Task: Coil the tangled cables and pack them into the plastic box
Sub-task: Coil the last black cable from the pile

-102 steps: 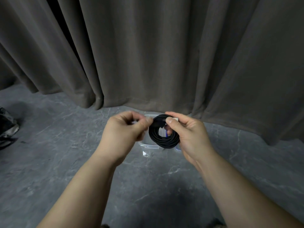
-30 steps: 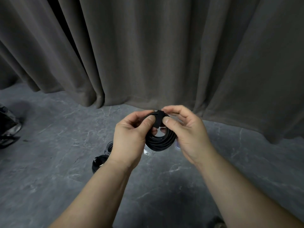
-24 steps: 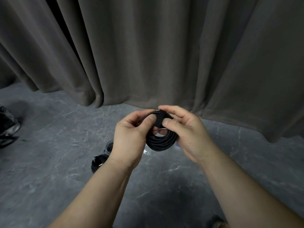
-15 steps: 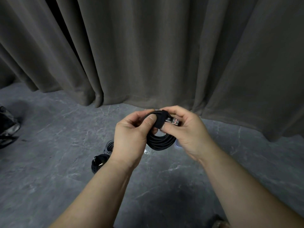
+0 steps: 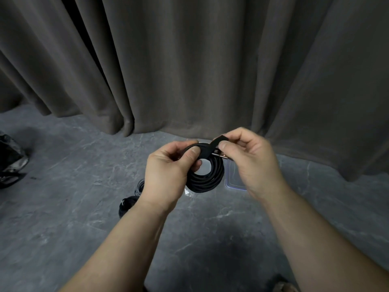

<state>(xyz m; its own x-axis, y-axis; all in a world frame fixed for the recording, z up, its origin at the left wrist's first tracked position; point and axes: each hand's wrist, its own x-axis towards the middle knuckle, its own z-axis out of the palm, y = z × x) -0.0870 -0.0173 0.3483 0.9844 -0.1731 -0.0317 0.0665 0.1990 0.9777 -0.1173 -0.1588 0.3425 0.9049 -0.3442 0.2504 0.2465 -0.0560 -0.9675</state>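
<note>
A coiled black cable (image 5: pixel 207 180) hangs in the air between my hands, above the grey floor. My left hand (image 5: pixel 168 173) grips the coil's upper left side, thumb on top. My right hand (image 5: pixel 250 163) pinches a black strap (image 5: pixel 216 142) at the coil's top; the cable's metal plug (image 5: pixel 220 154) sticks out just under my thumb. A clear plastic box (image 5: pixel 232 180) lies on the floor behind the coil, mostly hidden by my right hand. Two more coiled cables, one grey (image 5: pixel 139 186) and one black (image 5: pixel 126 205), lie on the floor left of my left wrist.
A heavy grey curtain (image 5: pixel 189 66) hangs across the back and reaches the floor just behind the box. A dark crumpled object (image 5: pixel 10 163) sits at the far left edge. The floor is grey stone (image 5: pixel 63 207).
My right hand has pulled the strap up and to the right, away from the coil's top. My left hand keeps its grip on the coil in almost the same place.
</note>
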